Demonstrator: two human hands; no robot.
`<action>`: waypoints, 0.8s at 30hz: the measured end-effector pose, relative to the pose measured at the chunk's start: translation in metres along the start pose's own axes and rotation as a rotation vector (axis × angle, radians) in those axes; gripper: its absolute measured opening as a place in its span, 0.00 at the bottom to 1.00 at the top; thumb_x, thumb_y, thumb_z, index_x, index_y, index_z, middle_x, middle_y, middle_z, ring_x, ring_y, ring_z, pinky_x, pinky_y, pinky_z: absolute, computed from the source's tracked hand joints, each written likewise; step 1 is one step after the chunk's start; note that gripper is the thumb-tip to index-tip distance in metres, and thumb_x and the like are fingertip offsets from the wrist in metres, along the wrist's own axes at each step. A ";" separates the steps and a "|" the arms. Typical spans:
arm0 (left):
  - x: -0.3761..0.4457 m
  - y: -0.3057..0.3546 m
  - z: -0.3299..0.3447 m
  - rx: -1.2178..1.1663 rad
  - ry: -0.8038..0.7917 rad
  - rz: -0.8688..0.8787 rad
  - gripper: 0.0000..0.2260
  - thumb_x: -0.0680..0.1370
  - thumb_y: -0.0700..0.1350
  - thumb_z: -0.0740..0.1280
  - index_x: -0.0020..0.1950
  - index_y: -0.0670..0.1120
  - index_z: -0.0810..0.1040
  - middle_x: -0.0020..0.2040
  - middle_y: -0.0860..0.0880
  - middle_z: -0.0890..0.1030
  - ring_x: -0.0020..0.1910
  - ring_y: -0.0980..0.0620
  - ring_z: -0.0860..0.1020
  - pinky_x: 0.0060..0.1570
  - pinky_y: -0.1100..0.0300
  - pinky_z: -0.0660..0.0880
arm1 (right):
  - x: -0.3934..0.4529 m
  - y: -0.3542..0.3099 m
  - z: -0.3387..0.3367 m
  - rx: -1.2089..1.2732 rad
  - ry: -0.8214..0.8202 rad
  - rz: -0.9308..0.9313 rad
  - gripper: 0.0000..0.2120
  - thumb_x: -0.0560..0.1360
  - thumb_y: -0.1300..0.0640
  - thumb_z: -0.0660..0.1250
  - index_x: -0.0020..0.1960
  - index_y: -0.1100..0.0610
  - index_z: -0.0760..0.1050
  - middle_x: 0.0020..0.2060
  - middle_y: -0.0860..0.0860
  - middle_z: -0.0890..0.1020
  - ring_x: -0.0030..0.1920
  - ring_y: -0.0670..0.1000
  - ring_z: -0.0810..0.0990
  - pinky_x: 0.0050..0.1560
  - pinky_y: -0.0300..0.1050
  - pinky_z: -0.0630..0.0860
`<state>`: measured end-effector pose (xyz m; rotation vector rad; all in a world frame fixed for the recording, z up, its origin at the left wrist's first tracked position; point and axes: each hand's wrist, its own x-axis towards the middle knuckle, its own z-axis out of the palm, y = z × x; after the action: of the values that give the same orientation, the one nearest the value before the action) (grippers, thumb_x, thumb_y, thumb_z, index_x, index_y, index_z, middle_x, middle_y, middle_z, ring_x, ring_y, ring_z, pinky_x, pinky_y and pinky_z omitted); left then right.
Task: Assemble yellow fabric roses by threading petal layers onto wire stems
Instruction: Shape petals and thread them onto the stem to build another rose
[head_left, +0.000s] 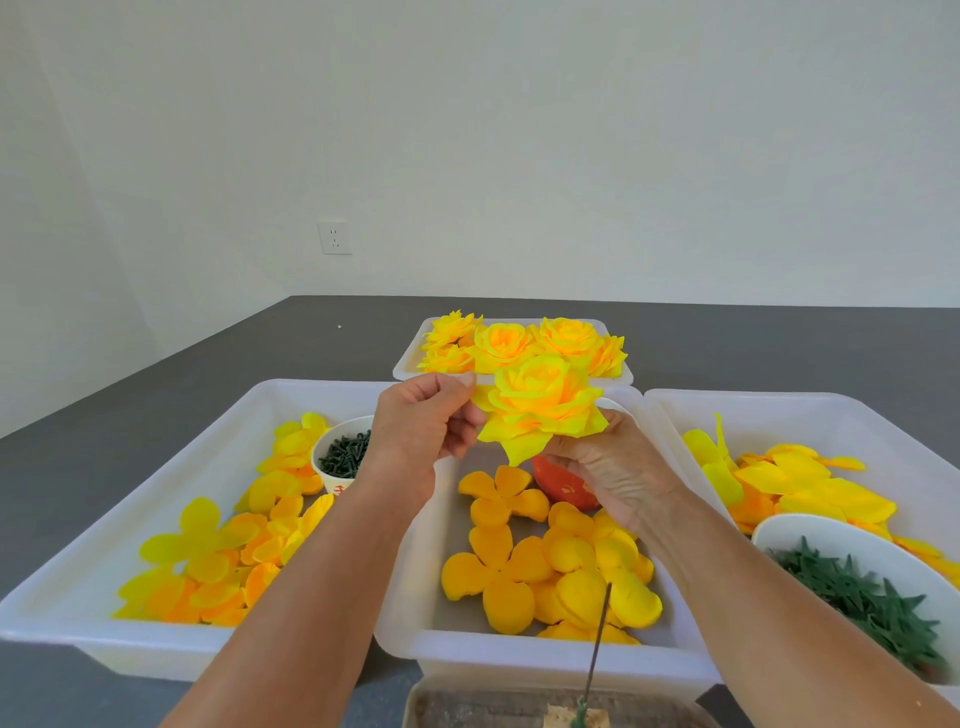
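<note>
I hold a full yellow fabric rose up above the middle tray. My left hand pinches an outer petal at the rose's left edge. My right hand grips the rose from underneath, fingers curled below the petals. Loose orange-yellow petal layers lie in the middle tray. A thin wire stem stands upright near the front edge, set in a block. Finished roses fill a small tray at the back.
The left tray holds yellow petals and a white cup of dark green pieces. The right tray holds petals and a white bowl of green calyxes. A red bowl sits behind my right hand. The tabletop is grey.
</note>
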<state>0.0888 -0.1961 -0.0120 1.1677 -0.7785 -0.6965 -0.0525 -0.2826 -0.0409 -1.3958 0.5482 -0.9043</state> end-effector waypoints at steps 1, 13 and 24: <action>0.000 0.000 0.000 -0.004 -0.005 0.004 0.11 0.78 0.41 0.65 0.35 0.42 0.75 0.25 0.49 0.77 0.20 0.56 0.70 0.21 0.67 0.65 | 0.000 0.000 0.000 0.007 -0.002 -0.007 0.13 0.57 0.56 0.75 0.42 0.53 0.83 0.43 0.54 0.85 0.51 0.56 0.79 0.62 0.60 0.73; -0.002 -0.001 0.000 0.091 -0.025 -0.076 0.12 0.77 0.49 0.65 0.38 0.44 0.79 0.28 0.50 0.76 0.24 0.54 0.71 0.25 0.63 0.65 | 0.002 -0.001 -0.002 -0.043 0.108 -0.076 0.06 0.62 0.54 0.76 0.40 0.50 0.83 0.47 0.55 0.85 0.56 0.62 0.78 0.62 0.65 0.71; -0.002 -0.001 0.000 0.186 -0.113 -0.199 0.10 0.75 0.34 0.67 0.35 0.44 0.76 0.27 0.51 0.78 0.26 0.56 0.72 0.27 0.65 0.68 | 0.001 0.001 -0.003 -0.191 0.110 -0.194 0.11 0.69 0.67 0.72 0.33 0.53 0.79 0.27 0.43 0.81 0.30 0.37 0.75 0.32 0.25 0.70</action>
<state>0.0879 -0.1952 -0.0132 1.3970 -0.8421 -0.8755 -0.0539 -0.2850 -0.0425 -1.5989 0.6024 -1.1129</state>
